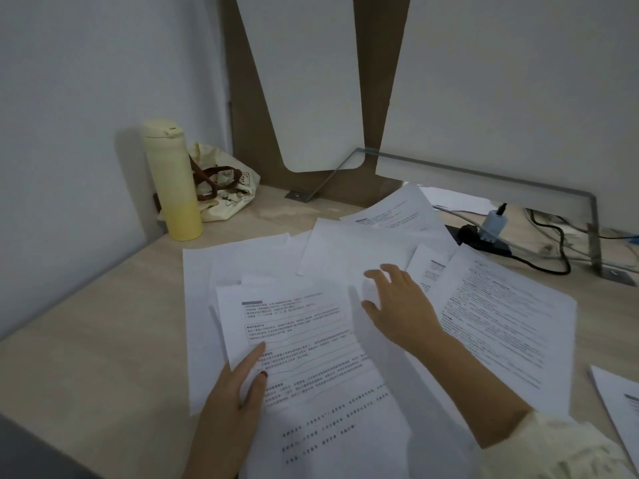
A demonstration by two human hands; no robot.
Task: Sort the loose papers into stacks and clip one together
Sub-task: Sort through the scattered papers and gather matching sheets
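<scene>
Loose white papers, several printed and several blank, lie fanned and overlapping across a light wooden desk. My left hand presses flat on the lower left of a printed sheet near the front. My right hand reaches over the middle of the pile with its fingers spread, palm down on a blank sheet. Another printed page lies to the right of that hand. No clip is visible.
A pale yellow flask and a cloth bag stand at the back left corner. A power strip with cables sits at the back right under a metal shelf frame. One more sheet lies at the right edge.
</scene>
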